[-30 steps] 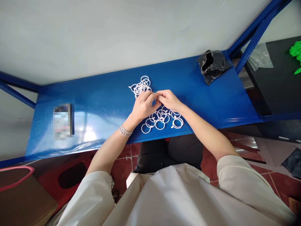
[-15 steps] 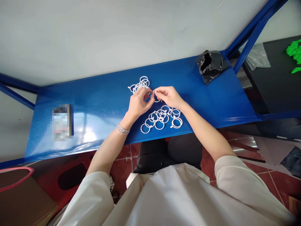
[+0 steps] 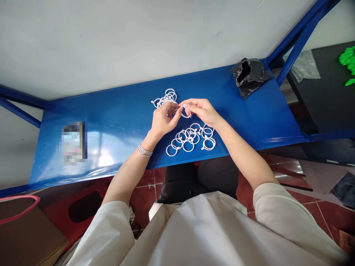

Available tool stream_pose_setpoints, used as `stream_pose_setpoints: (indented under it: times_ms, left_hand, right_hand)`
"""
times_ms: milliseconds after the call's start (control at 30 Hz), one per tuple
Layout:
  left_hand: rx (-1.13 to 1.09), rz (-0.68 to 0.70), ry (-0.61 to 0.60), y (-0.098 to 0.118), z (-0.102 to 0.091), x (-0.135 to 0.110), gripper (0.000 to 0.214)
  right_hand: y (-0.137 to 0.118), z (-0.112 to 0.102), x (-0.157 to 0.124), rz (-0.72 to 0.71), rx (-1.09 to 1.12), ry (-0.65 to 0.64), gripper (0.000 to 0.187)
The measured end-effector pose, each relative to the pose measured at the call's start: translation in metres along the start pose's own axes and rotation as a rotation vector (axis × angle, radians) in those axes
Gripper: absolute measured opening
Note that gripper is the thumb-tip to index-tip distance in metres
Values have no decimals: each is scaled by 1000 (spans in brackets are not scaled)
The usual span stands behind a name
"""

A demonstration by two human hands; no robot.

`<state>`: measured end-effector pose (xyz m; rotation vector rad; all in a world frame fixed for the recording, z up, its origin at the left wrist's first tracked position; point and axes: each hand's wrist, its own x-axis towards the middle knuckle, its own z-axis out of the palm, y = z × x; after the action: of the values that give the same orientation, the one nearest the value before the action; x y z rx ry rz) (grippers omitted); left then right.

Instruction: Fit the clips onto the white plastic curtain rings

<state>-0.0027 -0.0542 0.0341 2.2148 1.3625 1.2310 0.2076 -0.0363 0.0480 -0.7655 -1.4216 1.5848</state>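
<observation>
Between my two hands is a white curtain ring (image 3: pixel 189 115), raised above the blue table. My right hand (image 3: pixel 204 111) is closed, pinching the ring near its top between thumb and fingers. My left hand (image 3: pixel 163 119) is also closed, its thumb and fingertips meeting at the ring's left side; the exact contact is too small to make out. Just behind my left hand lies a pile of white curtain rings (image 3: pixel 169 92), partly covered by the fingers. Nearer to me, several more loose curtain rings (image 3: pixel 188 146) overlap on the table, some showing small eyelets.
The blue table (image 3: pixel 122 111) runs along a pale wall. A crumpled black plastic bag (image 3: pixel 251 78) sits at its back right corner, and a pixelated item (image 3: pixel 73 144) lies at the left. Blue frame bars (image 3: pixel 298 44) rise at the right, beside a dark surface with green pieces (image 3: pixel 348 59).
The held curtain ring has turned and now shows more below the fingers. My right hand has shifted slightly up and right. The piles on the table look the same.
</observation>
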Motion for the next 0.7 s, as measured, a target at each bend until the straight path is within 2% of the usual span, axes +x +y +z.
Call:
stream_pose_setpoints:
  times_ms: [233, 433, 533, 700]
  left_hand:
    - [-149, -70, -117, 7, 2, -2, 47]
    - [-164, -49, -141, 9, 5, -5, 64]
    - [-183, -67, -149, 8, 5, -5, 62]
    - [-238, -92, -162, 7, 7, -6, 48]
  right_hand:
    - [-2, -5, -1, -29, -38, 55, 48]
    - [-2, -5, 0, -46, -4, 44, 59]
    - [-3, -4, 0, -67, -28, 77, 62]
    - [-2, -6, 0, -156, -106, 145, 62]
